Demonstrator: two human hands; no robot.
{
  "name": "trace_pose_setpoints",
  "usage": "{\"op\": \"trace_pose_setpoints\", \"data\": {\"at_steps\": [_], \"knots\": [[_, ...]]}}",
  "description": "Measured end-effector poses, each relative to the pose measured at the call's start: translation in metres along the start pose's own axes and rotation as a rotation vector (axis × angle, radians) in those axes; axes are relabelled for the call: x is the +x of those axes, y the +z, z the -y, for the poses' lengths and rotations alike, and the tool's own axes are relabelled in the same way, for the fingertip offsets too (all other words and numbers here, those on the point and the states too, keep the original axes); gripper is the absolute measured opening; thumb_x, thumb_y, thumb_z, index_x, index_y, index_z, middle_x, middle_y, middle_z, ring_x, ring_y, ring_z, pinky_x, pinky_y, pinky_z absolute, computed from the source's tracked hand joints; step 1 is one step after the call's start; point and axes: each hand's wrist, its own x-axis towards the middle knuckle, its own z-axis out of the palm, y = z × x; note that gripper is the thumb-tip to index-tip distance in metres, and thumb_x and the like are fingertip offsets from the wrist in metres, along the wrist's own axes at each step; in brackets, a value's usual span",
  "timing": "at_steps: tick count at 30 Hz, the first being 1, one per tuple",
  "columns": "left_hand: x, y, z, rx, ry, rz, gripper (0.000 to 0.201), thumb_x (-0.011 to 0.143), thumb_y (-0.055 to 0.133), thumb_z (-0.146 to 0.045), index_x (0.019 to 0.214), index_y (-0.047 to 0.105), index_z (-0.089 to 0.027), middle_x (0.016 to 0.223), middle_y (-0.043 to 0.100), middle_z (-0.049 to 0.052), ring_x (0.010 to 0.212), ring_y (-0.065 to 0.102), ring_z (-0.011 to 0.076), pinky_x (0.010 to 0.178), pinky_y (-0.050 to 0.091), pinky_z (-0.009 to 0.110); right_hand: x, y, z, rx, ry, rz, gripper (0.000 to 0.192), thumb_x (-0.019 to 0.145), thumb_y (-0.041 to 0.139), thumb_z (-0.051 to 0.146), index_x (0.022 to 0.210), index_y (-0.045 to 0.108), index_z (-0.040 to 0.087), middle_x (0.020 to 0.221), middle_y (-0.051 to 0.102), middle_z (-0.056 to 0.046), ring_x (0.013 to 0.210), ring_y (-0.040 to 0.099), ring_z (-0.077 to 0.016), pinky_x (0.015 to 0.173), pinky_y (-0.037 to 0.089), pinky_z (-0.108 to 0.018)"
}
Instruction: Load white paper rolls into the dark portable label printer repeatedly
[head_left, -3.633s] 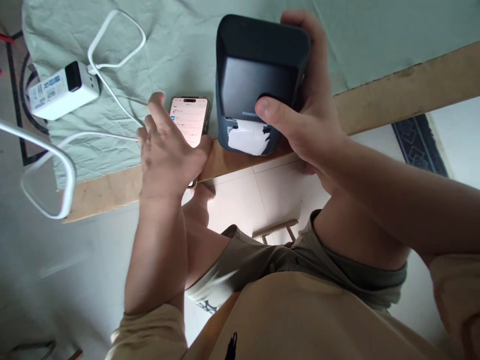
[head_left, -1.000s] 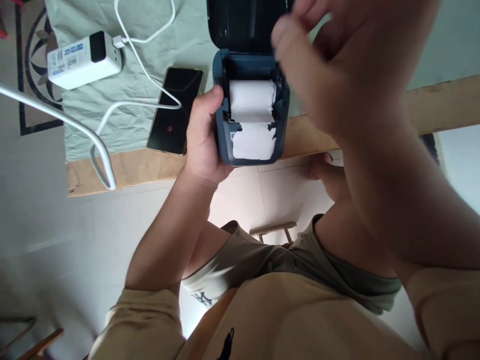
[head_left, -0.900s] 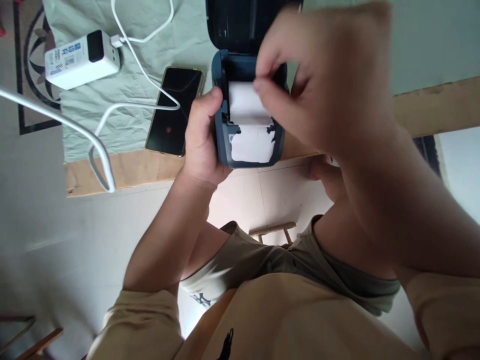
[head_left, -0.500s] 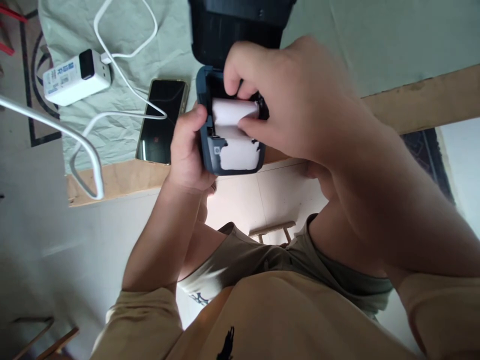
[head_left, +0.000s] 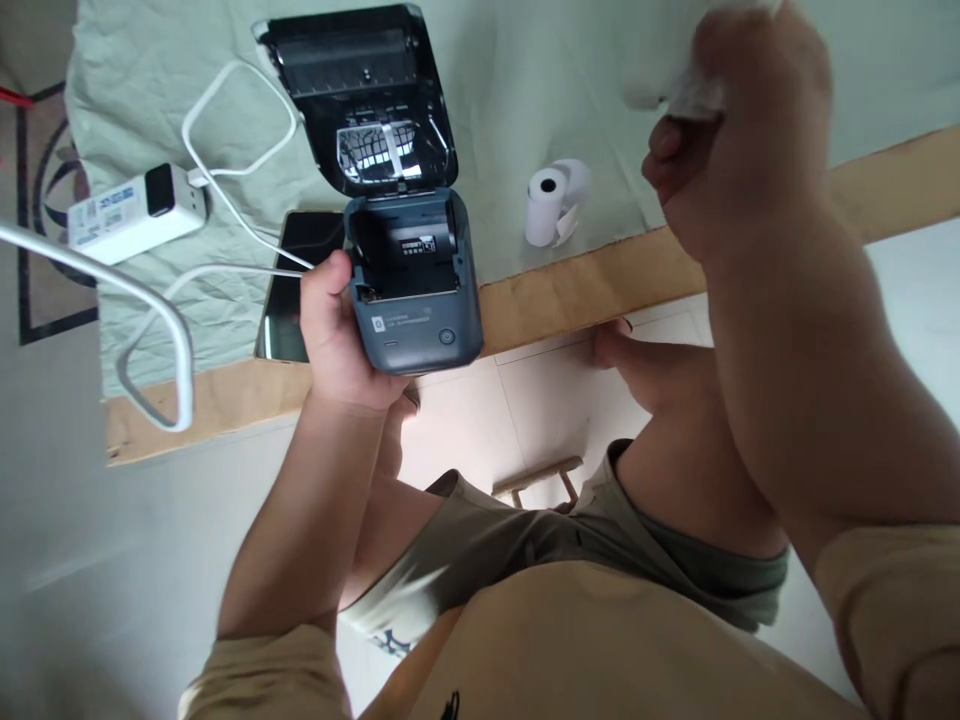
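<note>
My left hand (head_left: 337,340) is closed around a dark blue-grey portable label printer (head_left: 420,335), thumb along its left side. The printer's black lid (head_left: 360,100) stands open, and its paper compartment shows a printed sticker and no roll. At the upper right, my right hand (head_left: 757,130) is raised over the table with curled fingers. It grips white paper (head_left: 697,95), blurred by motion; its full shape is partly hidden by the hand. Between the two hands, a white paper roll (head_left: 544,210) stands upright on the cloth, with a loose end.
A dark phone (head_left: 285,330) lies partly behind my left hand. Left of it are a white power bank (head_left: 135,212) and a looping white cable (head_left: 217,180). Green cloth (head_left: 510,90) covers the table, whose wooden edge (head_left: 592,285) runs above my legs.
My right hand has moved from the printer to the upper right, holding white paper. The roll has left the compartment. The printer has shifted slightly left and down; the standing roll now shows.
</note>
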Motion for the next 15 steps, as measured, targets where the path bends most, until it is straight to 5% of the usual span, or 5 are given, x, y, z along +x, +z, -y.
{"op": "trace_pose_setpoints", "data": {"at_steps": [2, 7, 12, 15], "knots": [[0.000, -0.001, 0.001, -0.001, 0.009, 0.018, 0.051, 0.080, 0.036, -0.057, 0.098, 0.065, -0.019, 0.105, 0.066, 0.009, 0.093, 0.064, 0.0303, 0.079, 0.054, 0.049, -0.002, -0.004, -0.010, -0.095, -0.145, -0.026, 0.007, 0.070, 0.043, 0.024, 0.076, 0.043, 0.025, 0.075, 0.048, 0.000, 0.048, 0.032, -0.0054, 0.042, 0.027, -0.026], [0.001, -0.002, 0.000, 0.031, 0.038, 0.055, 0.049, 0.082, 0.034, -0.054, 0.099, 0.065, -0.020, 0.106, 0.066, 0.008, 0.090, 0.064, 0.0287, 0.069, 0.056, 0.043, -0.005, -0.014, -0.023, -0.428, -0.391, -0.090, 0.033, 0.058, 0.059, 0.013, 0.090, 0.054, 0.022, 0.084, 0.055, -0.002, 0.073, 0.049, -0.0099, 0.055, 0.038, -0.024], [0.001, 0.001, -0.003, 0.044, -0.021, 0.032, 0.044, 0.079, 0.038, -0.052, 0.100, 0.065, -0.026, 0.104, 0.066, 0.008, 0.095, 0.063, 0.0317, 0.075, 0.054, 0.049, -0.001, -0.020, -0.036, -0.684, -0.328, -0.002, 0.057, 0.053, 0.065, 0.009, 0.107, 0.055, 0.022, 0.080, 0.063, -0.002, 0.074, 0.056, -0.0154, 0.072, 0.043, -0.031], [0.001, 0.003, -0.004, 0.049, -0.038, 0.006, 0.043, 0.078, 0.039, -0.054, 0.099, 0.065, -0.027, 0.102, 0.066, 0.009, 0.100, 0.060, 0.0342, 0.077, 0.053, 0.051, -0.011, -0.018, -0.025, -0.679, -0.359, -0.017, 0.066, 0.055, 0.053, 0.002, 0.119, 0.047, 0.018, 0.107, 0.062, -0.008, 0.091, 0.058, -0.0172, 0.079, 0.044, -0.030]]}}
